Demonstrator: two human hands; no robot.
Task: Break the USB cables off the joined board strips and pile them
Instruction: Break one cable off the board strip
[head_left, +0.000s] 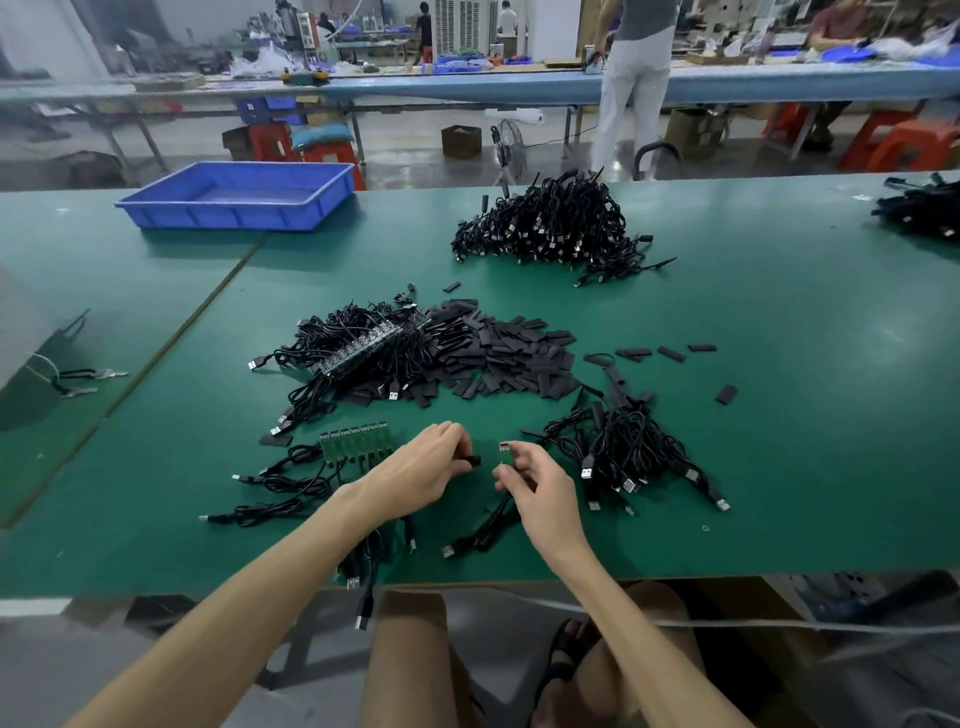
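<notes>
A green joined board strip (356, 441) with black USB cables trailing from it lies on the green table (779, 415), just left of my left hand (426, 475). My left hand pinches a small black sleeve piece (470, 460). My right hand (540, 491) pinches a single small green board (506, 451) whose black cable (483, 532) hangs down toward the table's front edge. A pile of separated cables (631, 452) lies right of my right hand. Another strip with cables (358, 345) lies farther back.
A heap of flat black sleeve pieces (504, 353) sits mid-table. A large cable pile (550, 223) lies farther back, another (924, 205) at the far right. A blue tray (239, 195) stands back left. Pliers (88, 379) lie at the left. People work at benches behind.
</notes>
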